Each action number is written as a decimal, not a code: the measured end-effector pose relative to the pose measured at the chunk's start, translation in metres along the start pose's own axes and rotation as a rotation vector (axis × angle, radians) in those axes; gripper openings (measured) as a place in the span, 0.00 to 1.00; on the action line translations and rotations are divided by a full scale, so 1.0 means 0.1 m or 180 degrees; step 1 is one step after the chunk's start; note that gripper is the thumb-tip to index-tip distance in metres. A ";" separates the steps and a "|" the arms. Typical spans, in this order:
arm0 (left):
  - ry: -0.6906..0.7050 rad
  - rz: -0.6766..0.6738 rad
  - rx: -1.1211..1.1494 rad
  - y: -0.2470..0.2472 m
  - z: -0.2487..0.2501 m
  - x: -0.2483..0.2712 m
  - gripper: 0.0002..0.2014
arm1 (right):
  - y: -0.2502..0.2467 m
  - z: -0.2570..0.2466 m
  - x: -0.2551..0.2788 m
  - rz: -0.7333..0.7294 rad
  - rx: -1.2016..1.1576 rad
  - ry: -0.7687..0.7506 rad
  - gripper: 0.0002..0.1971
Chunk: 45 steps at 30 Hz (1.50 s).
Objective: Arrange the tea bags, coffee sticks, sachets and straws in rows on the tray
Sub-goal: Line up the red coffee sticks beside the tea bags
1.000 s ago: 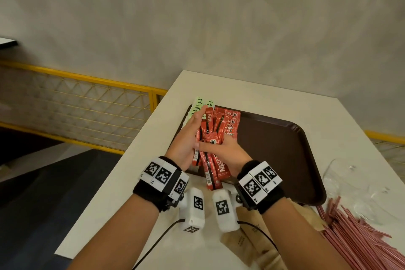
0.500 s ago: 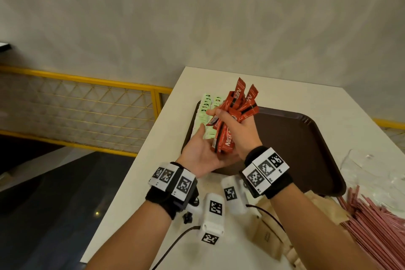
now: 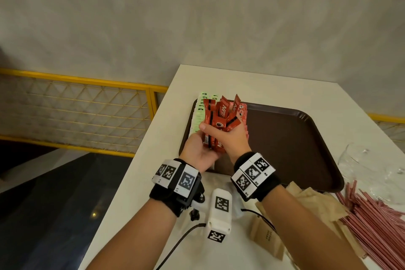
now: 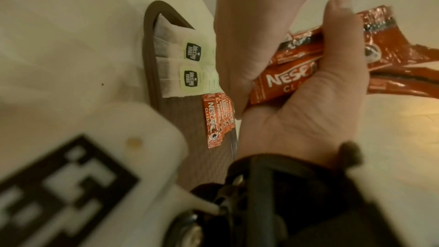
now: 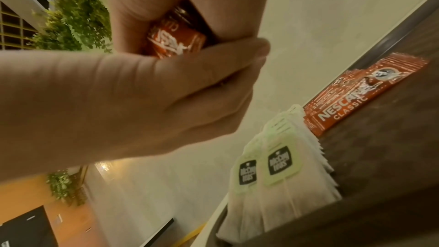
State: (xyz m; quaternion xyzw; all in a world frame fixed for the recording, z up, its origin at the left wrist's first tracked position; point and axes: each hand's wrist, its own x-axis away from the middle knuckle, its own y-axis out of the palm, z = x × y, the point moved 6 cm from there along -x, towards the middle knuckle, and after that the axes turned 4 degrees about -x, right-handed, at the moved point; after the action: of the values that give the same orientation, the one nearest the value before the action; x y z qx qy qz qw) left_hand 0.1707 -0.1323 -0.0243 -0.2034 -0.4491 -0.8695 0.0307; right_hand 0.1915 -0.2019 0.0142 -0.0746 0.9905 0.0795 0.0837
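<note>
squaring up a fistful of coffee sticks over the tray

gripping the bundle of red coffee sticks from above, the right hand has its fingers and thumb curled tight round the middle, and the tops fan out loose and uneven. the left hand sits underneath, palm up, with its fingers curled up round the lower ends; the left wrist view shows its thumb lying across the wrappers. my guess is the bundle is held upright like this so the ends can be evened against the palm before it goes down as a row. it hangs in the air over the near left part of the brown tray, not resting on it

in the tray, a row of white tea bags with green tags lies overlapped along the left rim, and just beside it a short row of laid coffee sticks is already down. most of the tray to the right is bare brown surface, probably kept for the other rows

outside the tray on the white table, brown paper sachets lie near the front edge, and a heap of red straws sprawls to the right, none of them on the tray yet. a clear plastic wrapper sits beyond the straws
</note>
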 end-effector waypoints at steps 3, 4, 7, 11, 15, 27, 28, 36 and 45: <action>0.0169 -0.0025 -0.0220 0.04 -0.01 -0.02 0.19 | 0.00 0.03 0.01 -0.0046 -0.0033 0.0066 0.28; 0.0205 -0.0048 -0.0269 0.06 -0.02 -0.03 0.19 | 0.00 0.04 0.01 -0.0062 -0.0027 0.0083 0.27; 0.0122 -0.0010 -0.0474 0.08 -0.02 -0.02 0.19 | -0.04 0.04 0.00 0.0043 -0.0063 0.0116 0.17; 0.0151 0.0086 -0.0914 -0.02 0.08 0.00 0.16 | -0.08 0.03 0.00 0.0024 -0.0338 0.0375 0.11; 0.0351 -0.0392 -0.0829 -0.05 0.25 0.09 0.13 | -0.04 -0.03 0.02 -0.0656 -0.0475 0.0748 0.07; 0.0733 -0.0219 -0.2081 0.02 0.23 0.06 0.10 | 0.14 0.11 0.27 -0.1500 0.0147 0.1464 0.15; 0.0782 -0.0151 -0.1931 0.00 0.25 0.06 0.07 | 0.13 0.12 0.29 -0.1491 0.0056 0.1529 0.17; 0.0949 -0.0265 -0.1297 -0.07 0.20 0.15 0.23 | 0.14 0.12 0.38 -0.1116 -0.0129 0.1057 0.24; 0.0774 0.0047 -0.1616 -0.22 0.15 0.14 0.19 | 0.12 0.21 0.39 -0.1404 0.0829 0.0985 0.21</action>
State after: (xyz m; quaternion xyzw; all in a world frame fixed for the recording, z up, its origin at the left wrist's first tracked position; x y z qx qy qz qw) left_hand 0.1579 -0.1059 -0.0281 -0.1021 -0.2085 -0.9719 0.0386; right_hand 0.1549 -0.1919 -0.0114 -0.2879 0.9533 -0.0806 -0.0442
